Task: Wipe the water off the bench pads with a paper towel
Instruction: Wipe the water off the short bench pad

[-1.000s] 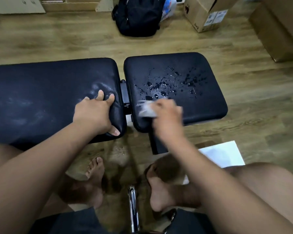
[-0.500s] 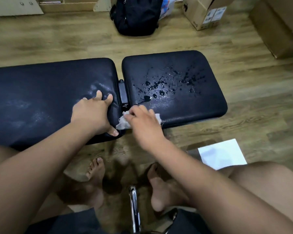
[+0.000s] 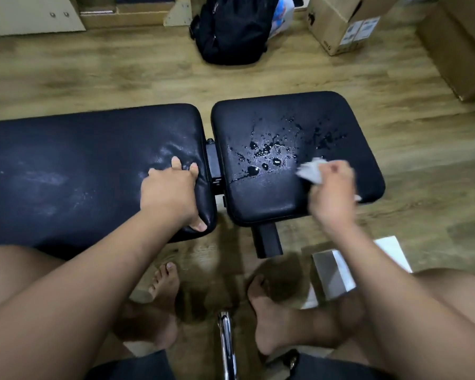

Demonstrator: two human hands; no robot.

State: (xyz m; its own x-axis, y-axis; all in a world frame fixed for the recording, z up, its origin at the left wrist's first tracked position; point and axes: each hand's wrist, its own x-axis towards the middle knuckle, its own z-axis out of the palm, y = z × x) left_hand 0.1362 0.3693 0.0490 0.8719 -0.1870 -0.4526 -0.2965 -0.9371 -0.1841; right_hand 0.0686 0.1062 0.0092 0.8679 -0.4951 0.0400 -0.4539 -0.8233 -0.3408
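Swung across from the pad gap to the right side of the right bench pad [image 3: 296, 160] in 0.5 s, right hand [image 3: 331, 192] clutching the paper towel [image 3: 310, 171] beside untouched droplets [image 3: 266, 154], left hand [image 3: 170, 192] spread flat bracing the left bench pad [image 3: 80, 171], so plenty left to wipe.

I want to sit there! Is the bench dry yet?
Not yet. The long black bench pad shows only faint smears. The right hand holds a crumpled white paper towel on the short black pad, where water droplets remain.

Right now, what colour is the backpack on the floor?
Black; the backpack shows in the head view.
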